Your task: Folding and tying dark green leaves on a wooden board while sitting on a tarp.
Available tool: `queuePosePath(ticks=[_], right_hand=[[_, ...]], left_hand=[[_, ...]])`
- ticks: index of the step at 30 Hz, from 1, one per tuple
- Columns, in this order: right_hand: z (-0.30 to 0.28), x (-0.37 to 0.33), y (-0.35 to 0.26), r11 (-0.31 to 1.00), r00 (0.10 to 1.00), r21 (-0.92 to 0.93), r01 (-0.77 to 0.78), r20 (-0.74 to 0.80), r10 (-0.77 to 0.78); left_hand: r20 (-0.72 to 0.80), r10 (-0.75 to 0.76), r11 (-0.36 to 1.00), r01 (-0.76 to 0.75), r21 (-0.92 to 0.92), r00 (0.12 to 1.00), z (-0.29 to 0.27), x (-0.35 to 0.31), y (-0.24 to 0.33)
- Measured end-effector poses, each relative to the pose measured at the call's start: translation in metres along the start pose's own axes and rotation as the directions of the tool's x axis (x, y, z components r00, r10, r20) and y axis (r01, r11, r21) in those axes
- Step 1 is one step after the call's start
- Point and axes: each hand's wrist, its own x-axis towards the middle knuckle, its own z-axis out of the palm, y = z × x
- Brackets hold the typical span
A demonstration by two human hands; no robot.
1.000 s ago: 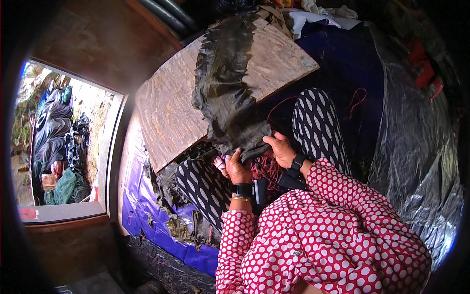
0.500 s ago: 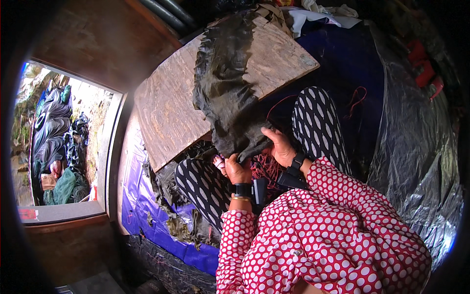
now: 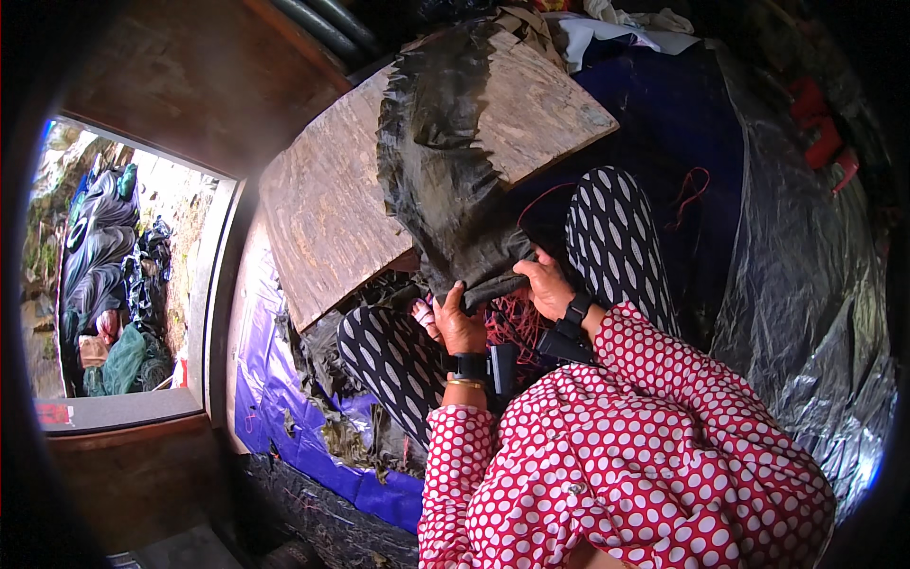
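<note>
A long, dark olive-brown kelp sheet (image 3: 438, 142) with ruffled edges lies over a wooden board (image 3: 327, 213) and hangs off its near edge toward me. My left hand (image 3: 462, 324) is closed on the near end of the kelp, thumb on top. My right hand (image 3: 546, 286) pinches the same end a little farther right, so the edge between my hands is drawn straight and looks folded. Below that edge, between my knees, lies a tangle of red string (image 3: 512, 327). The fingers under the kelp are partly hidden.
Torn dark scraps (image 3: 346, 441) lie on the purple sheet (image 3: 275, 398) at the left. Clear plastic sheeting (image 3: 796, 284) covers the right side. A red string loop (image 3: 695, 185) lies beyond my right knee. A framed opening (image 3: 213, 294) stands at far left.
The near end of the kelp has been spread flatter and pulled straighter between my hands. My right hand has shifted slightly down, and its thumb now presses on the edge.
</note>
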Motion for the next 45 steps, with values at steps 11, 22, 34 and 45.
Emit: queuePosePath(ticks=[11, 22, 34, 45], right_hand=[[0.019, -0.009, -0.009, 0.967, 0.966, 0.096, -0.238, 0.131, 0.225], [0.002, -0.003, -0.005, 0.993, 0.993, -0.019, -0.115, -0.019, 0.114], [0.001, 0.0, 0.003, 0.998, 0.998, -0.01, -0.064, -0.003, 0.064], [0.004, -0.003, -0.006, 0.991, 0.992, -0.113, -0.075, -0.109, 0.063]], left_hand=[[0.144, 0.326, 0.805, -0.354, 0.476, 0.934, -0.055, 0.032, -0.019], [0.007, -0.012, 0.999, 0.012, -0.052, 1.0, -0.01, 0.007, -0.004], [0.12, 0.169, 0.976, -0.183, 0.118, 0.978, -0.043, 0.031, -0.022], [0.027, -0.029, 0.994, 0.026, 0.111, 0.999, -0.005, 0.004, -0.003]])
